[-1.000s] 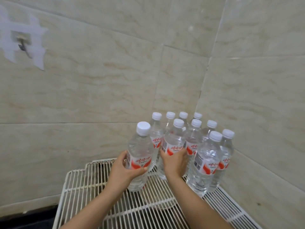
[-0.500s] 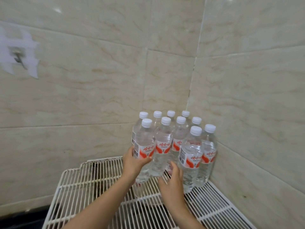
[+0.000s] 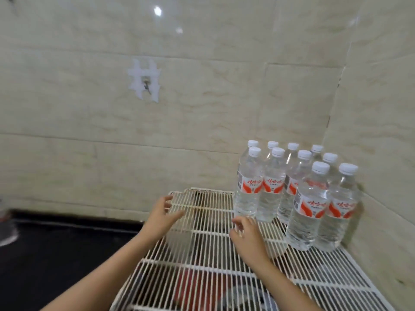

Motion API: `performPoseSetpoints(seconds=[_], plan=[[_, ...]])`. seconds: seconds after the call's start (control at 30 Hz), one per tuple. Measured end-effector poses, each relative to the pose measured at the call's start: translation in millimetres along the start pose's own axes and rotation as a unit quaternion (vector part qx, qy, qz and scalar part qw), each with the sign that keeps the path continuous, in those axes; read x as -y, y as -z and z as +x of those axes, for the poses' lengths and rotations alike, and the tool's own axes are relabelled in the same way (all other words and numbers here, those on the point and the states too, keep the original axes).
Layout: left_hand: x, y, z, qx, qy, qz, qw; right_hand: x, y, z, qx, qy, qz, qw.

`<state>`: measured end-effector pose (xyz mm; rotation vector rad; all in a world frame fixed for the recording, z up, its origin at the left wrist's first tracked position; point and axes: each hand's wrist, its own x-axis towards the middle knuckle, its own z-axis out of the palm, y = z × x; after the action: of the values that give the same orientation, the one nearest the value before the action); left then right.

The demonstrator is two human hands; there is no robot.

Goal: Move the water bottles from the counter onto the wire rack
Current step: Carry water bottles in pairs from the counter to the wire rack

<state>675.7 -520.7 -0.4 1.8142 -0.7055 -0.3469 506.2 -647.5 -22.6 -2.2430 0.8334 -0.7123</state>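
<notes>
Both our hands have let go of the clear plastic water bottles with white caps and red-and-white labels (image 3: 292, 191) since a second ago, and our view has swung left. Our left hand (image 3: 160, 217) hovers over the white wire rack (image 3: 215, 265) with fingers spread and holding nothing; our right hand (image 3: 246, 235) does the same, its fingers loosely curled and apart. We count ten caps, clustered upright at two o'clock in the tiled corner. We judge the risk lies in the narrow footing: thin wires give each base little support, so a nudge from our right hand, just beside the nearest bottle, could topple one into its neighbours. At nine o'clock, the black desk (image 3: 56, 250) shows something blurred at its far edge.
</notes>
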Motion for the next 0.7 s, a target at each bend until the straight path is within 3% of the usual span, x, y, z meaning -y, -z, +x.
performPoseSetpoints(seconds=[0.2, 0.47, 0.53, 0.7], plan=[[60, 90, -114, -0.192, 0.094, 0.011, 0.977, 57, -29, -9, 0.177, 0.156, -0.069, 0.969], [126, 142, -268, -0.330, 0.204, 0.044, 0.921, 133, -114, -113, 0.261, 0.383, -0.033, 0.885], [135, 158, -303, -0.365, 0.225, 0.047, 0.902, 141, -138, -140, 0.308, 0.402, -0.060, 0.860], [165, 193, -394, -0.441, 0.280, 0.036, 0.852, 148, -191, -193, 0.426, 0.358, -0.090, 0.826]])
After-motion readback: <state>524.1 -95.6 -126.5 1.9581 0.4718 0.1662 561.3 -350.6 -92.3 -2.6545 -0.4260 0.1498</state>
